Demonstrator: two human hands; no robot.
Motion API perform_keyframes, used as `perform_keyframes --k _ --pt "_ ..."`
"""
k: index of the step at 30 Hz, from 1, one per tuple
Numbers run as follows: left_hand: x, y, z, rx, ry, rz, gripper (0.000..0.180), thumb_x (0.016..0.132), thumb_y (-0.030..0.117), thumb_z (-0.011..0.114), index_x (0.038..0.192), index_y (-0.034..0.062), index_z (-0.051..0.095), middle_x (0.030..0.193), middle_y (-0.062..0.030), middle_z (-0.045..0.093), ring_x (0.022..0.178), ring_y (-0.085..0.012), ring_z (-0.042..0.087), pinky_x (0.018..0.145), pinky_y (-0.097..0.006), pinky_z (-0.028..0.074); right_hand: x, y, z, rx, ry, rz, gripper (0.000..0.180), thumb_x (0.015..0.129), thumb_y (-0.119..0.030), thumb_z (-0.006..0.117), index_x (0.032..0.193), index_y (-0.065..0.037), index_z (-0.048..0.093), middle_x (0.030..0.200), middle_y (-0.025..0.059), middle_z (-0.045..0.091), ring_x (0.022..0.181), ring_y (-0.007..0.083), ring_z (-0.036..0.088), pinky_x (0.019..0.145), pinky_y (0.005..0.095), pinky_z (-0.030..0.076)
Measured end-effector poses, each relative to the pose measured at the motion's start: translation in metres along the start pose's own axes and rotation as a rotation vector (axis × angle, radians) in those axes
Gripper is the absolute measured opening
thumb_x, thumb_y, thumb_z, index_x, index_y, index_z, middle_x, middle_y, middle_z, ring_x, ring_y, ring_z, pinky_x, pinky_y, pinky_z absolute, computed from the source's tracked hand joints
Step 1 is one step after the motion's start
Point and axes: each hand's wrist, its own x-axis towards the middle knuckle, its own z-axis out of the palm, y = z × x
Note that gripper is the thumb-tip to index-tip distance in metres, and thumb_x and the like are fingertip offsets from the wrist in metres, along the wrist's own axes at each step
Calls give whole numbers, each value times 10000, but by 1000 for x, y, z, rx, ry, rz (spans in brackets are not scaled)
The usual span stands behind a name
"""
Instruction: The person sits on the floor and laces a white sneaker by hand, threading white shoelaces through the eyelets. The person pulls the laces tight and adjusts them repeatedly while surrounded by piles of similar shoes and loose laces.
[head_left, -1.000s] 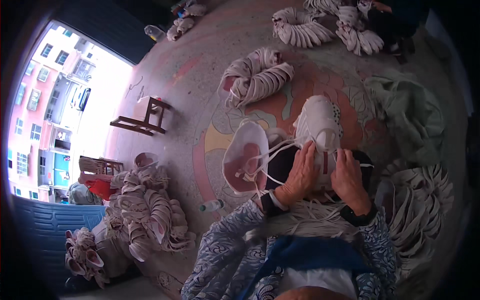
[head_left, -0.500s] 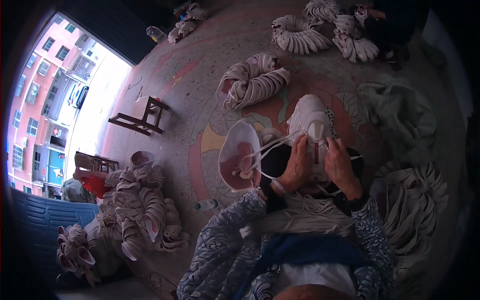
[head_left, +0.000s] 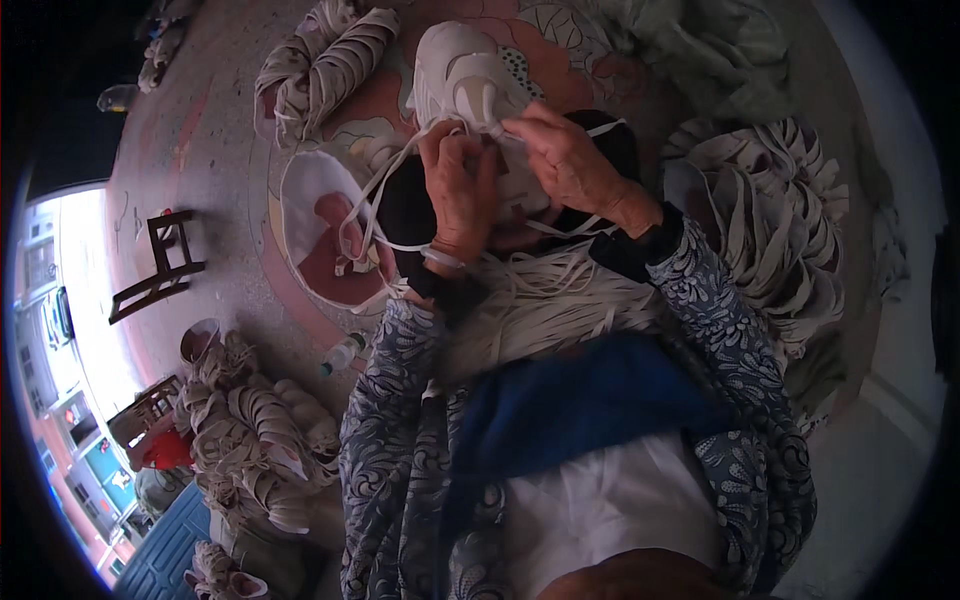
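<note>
A pale shoe upper with a dotted side patch lies in front of me, its toe pointing away. My left hand is closed at the left edge of its lace opening, fingers curled on a white shoelace that trails in loops down to the left. My right hand pinches at the opening's right edge, apparently on the lace; its fingertips partly hide what they grip. A heap of loose laces covers my lap. Left of my left hand stands a white, wide-mouthed container with a reddish inside.
Bundled uppers lie ahead left, in a pile at left and a fanned stack at right. A small wooden stool, a plastic bottle and a blue panel are at left. Greenish cloth lies far right.
The view has turned and tilted down, shifting the scene. My right hand has gone from beside the upper's opening to a pinch at its edge; my left stays on the lace.
</note>
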Motion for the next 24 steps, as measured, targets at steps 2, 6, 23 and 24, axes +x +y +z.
perform_keyframes --k 2,6,23,24 --pt "0 2 0 9 -24 -4 193 772 80 698 884 30 549 1151 -177 526 1085 -357 514 909 -418 424 -3 4 6 59 101 64 365 744 65 556 1109 59 555 985 156 542 885 340 567 808 376 490" --pt "0 12 -6 23 -61 -35 212 777 81 698 951 38 585 1163 -176 521 1095 -351 516 908 -417 431 -5 -5 8 96 173 203 352 753 64 557 1104 39 563 967 157 537 865 346 580 768 401 504" --pt "1 7 -20 -278 -159 -252 72 846 70 633 890 19 609 1188 -176 507 984 -288 570 836 -360 463 -5 -12 3 -18 359 96 320 746 -10 629 1061 4 575 985 105 531 925 309 554 794 403 483" --pt "0 10 -25 -353 -171 -288 63 861 60 615 897 11 601 1185 -170 526 973 -264 572 835 -344 460 0 -14 -6 -114 325 33 283 747 -26 631 1025 -5 588 975 92 533 930 295 548 806 399 471"
